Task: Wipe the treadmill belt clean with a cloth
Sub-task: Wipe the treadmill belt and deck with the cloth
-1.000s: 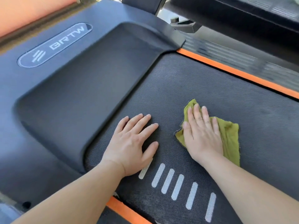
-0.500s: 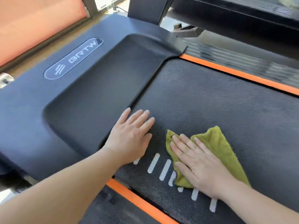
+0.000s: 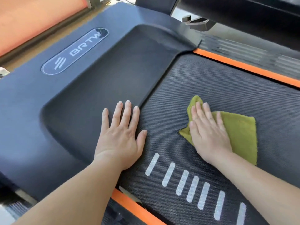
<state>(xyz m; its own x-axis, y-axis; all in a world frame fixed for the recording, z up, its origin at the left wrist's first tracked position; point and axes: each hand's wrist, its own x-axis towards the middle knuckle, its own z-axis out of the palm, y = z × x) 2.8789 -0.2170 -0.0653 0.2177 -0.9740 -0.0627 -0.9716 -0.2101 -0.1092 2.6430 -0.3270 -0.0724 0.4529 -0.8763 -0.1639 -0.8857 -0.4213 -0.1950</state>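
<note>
The black textured treadmill belt fills the right half of the view, with white stripes near its front. A yellow-green cloth lies flat on the belt. My right hand presses on the cloth with straight fingers and covers its left part. My left hand rests flat, fingers spread, across the edge where the motor cover meets the belt.
The dark motor cover carries a BRTW logo. Orange side rails border the belt. A dark upright post and frame stand at the far end. An orange wall is at the top left.
My right hand slid the cloth from the white stripes up the belt and turned its fingers forward. My left hand stayed planted flat at the cover's edge.
</note>
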